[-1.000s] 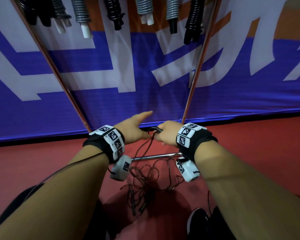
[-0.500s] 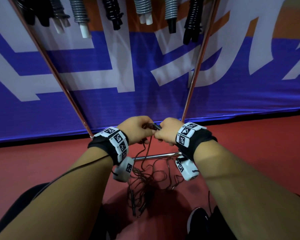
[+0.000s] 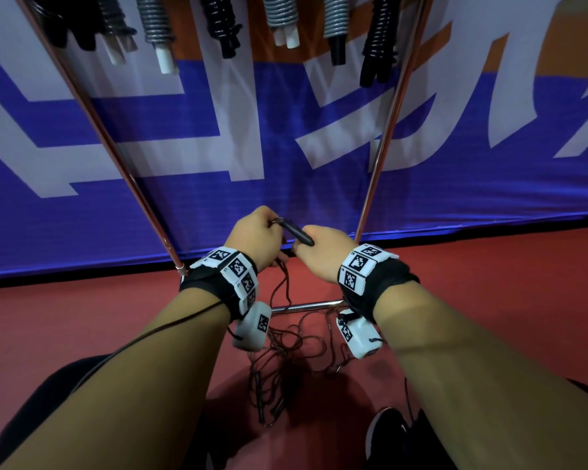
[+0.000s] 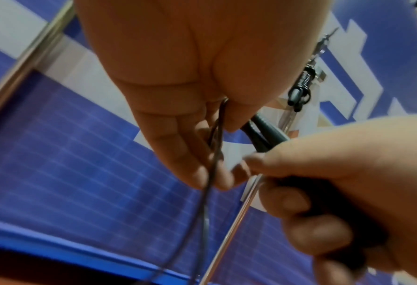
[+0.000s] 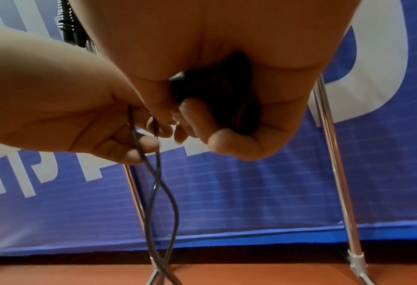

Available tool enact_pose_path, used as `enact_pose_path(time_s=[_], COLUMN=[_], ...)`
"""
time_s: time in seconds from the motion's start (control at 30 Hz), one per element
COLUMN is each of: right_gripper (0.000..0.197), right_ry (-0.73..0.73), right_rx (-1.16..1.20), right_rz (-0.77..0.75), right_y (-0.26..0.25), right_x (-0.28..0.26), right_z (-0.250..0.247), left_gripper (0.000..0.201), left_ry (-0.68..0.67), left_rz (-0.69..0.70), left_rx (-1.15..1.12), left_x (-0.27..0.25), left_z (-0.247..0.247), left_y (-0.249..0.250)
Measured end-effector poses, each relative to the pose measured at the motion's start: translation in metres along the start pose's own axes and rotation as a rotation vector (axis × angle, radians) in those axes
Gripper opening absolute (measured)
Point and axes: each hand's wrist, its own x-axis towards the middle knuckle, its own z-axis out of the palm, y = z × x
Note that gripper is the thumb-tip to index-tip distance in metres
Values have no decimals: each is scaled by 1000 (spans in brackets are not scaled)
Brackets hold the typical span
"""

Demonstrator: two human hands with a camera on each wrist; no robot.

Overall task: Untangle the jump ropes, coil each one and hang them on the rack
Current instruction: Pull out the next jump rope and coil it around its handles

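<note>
In front of the rack's (image 3: 381, 157) lower legs, both hands are raised and almost touching. Left hand (image 3: 257, 237): fingers curled, pinching the thin dark cord (image 4: 214, 154) just where it leaves the handle; two strands hang down from it, crossing once below in the right wrist view. Between the hands, the black handle (image 3: 296, 232) lies slanted, its cord end up toward the left hand, its butt down into the right. Right hand (image 3: 323, 252): fist wrapped around the handle, thumb on top. The cord drops straight down between the wrists to the tangle of rope (image 3: 286, 351) on the red floor (image 3: 82, 317), beyond the rack's cross bar. Judgement: the next wrap turns on this line. The handle's long axis runs hand to hand, the loose cord lies on the left side, so the left hand is nearer to feed it. Finished coils (image 3: 282, 15) hang overhead, well apart.
</note>
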Motion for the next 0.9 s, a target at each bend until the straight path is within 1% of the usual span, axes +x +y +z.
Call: enact_pose_path(time_s=[0.07,0.1,0.17,0.23,0.3,0.37,0.4,0.47,0.6,0.67,0.73,0.83,0.9], right_gripper=[25,27,28,29,33,34,34,33,27,24,22,21,22], right_ry=[18,22,50,140,238,275,282,299,302,289,266,207,166], right_rx=[22,28,44,69,109,141,148,168,243,243,218,151,85], right_rz=[-41,-51,-53,-48,-42,-29,-21,-4,61,68,50,21,7], right_y=[4,5,7,7,6,3,2,0,-4,-5,-5,-3,0], right_x=[1,1,0,1,3,4,3,2,0,1,3,2,0], right_z=[2,1,-1,-5,-9,-13,-14,-15,-16,-18,-17,-14,-12], left_gripper=[18,18,14,11,14,13,11,6,4,19,28,42,46], left_ry=[-19,-50,-126,-191,-279,-387,-410,-388,-298,-276,-224,-91,-45], left_rz=[-34,-51,-29,11,22,23,27,24,-28,-18,18,125,201], left_rx=[-36,-45,39,160,229,246,227,209,181,146,135,19,-46], left_x=[6,8,12,12,11,6,5,3,3,5,10,13,11], left_z=[1,1,2,4,8,11,11,13,15,14,9,1,-4], left_y=[-5,-8,-16,-25,-31,-31,-31,-30,-26,-21,-16,-9,-3])
